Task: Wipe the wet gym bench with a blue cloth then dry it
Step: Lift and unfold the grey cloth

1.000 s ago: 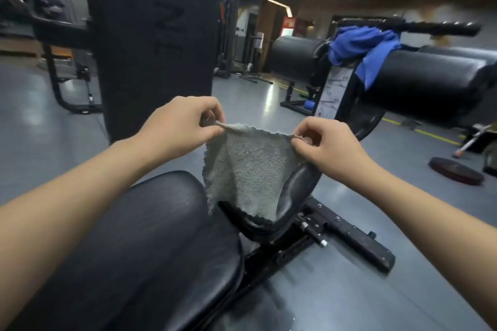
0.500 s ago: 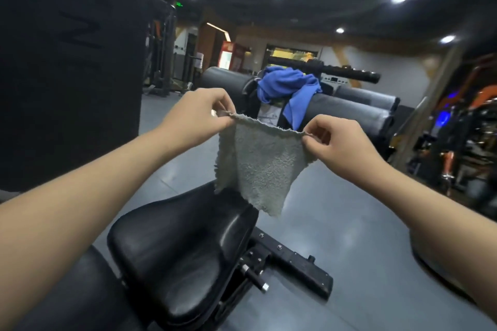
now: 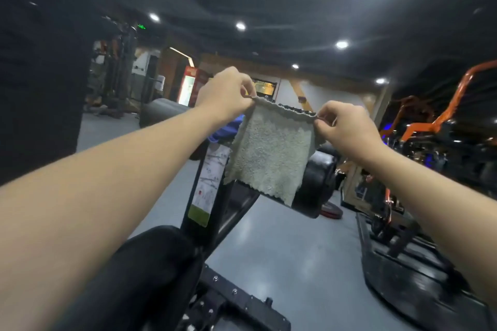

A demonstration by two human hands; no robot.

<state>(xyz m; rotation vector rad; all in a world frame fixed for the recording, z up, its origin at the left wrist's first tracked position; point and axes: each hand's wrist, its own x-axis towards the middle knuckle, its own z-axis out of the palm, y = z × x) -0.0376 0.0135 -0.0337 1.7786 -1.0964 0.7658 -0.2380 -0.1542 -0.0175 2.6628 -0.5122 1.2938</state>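
Both arms are up and stretched forward, and the grey towel (image 3: 271, 153) hangs in the middle of the frame like a little flag. The left hand (image 3: 223, 97) pinches its upper left corner between thumb and fingertips; the right hand (image 3: 347, 129) pinches the upper right corner, the two hands held apart so the top hem is pulled nearly taut. Below that hem the fabric falls free, lower edge wavy and slanting down to the right. It looks light, soft and limp, a fluffy pile with no stiffness, so my call is that corner pinches suit spreading it out, but for drying strokes it wants bunching or a flat palm on top. It should not slip, though a loose corner could flop.

The bench seat (image 3: 150, 263) sits low at the bottom centre, dark and padded, well below the towel. A sliver of blue cloth (image 3: 228, 129) peeks out just left of the towel, mostly hidden behind the left wrist; what it rests on I cannot tell.
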